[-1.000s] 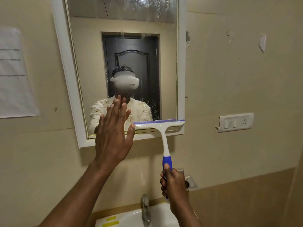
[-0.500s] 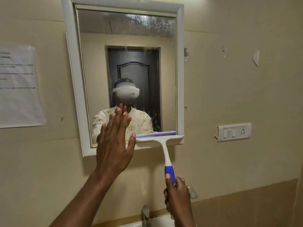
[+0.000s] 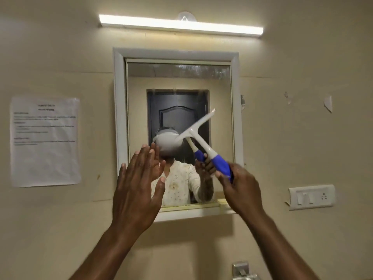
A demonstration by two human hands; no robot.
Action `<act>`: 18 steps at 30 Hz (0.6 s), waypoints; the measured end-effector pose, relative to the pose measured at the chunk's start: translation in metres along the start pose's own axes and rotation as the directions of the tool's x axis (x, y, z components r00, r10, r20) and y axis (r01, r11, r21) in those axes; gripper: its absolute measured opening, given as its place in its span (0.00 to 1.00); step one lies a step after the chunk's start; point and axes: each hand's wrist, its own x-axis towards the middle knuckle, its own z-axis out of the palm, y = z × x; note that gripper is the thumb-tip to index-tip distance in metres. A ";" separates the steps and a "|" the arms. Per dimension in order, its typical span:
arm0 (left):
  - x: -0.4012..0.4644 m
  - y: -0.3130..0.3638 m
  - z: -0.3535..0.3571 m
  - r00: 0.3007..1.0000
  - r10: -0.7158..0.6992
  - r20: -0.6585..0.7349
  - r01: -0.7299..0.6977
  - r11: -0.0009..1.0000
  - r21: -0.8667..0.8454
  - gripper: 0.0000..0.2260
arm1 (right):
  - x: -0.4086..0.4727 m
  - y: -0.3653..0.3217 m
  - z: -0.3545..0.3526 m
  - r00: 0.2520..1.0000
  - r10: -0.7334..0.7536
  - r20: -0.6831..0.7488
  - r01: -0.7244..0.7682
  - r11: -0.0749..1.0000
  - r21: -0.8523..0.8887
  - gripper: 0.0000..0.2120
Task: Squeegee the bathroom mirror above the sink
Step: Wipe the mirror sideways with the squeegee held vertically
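Observation:
A white-framed mirror hangs on the beige wall, with wet streaks along the top of its glass. My right hand is shut on the blue grip of a white squeegee. The squeegee is tilted, its blade raised in front of the middle of the glass, pointing up and to the right. My left hand is open with the fingers together and upright, held flat in front of the mirror's lower left corner. The mirror reflects a person, both hands and a dark door.
A lit tube light runs above the mirror. A paper notice is taped to the wall at left. A white switch and socket plate sits at right. The tap top shows at the bottom edge.
My right hand lifted the squeegee from the mirror's bottom edge up to mid-glass and tilted it. The camera tipped upward, so the light came into view and the sink dropped out.

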 end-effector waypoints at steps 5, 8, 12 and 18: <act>0.028 -0.009 -0.019 0.999 0.019 -0.049 -0.016 0.999 0.045 0.28 | 0.077 -0.038 0.000 0.961 -0.273 -0.047 0.270 0.961 -0.053 0.19; 0.049 -0.014 -0.031 0.997 0.024 -0.077 -0.017 0.996 0.086 0.28 | 0.117 -0.061 0.001 0.919 -0.395 -0.013 0.386 0.904 -0.183 0.23; 0.068 -0.022 -0.042 0.993 0.042 -0.112 -0.028 0.992 0.124 0.28 | 0.160 -0.085 0.001 0.870 -0.492 0.035 0.479 0.824 -0.302 0.29; 0.072 -0.038 -0.049 0.991 0.050 -0.128 -0.026 0.984 0.177 0.28 | 0.203 -0.101 0.004 0.776 -0.624 0.095 0.619 0.724 -0.303 0.29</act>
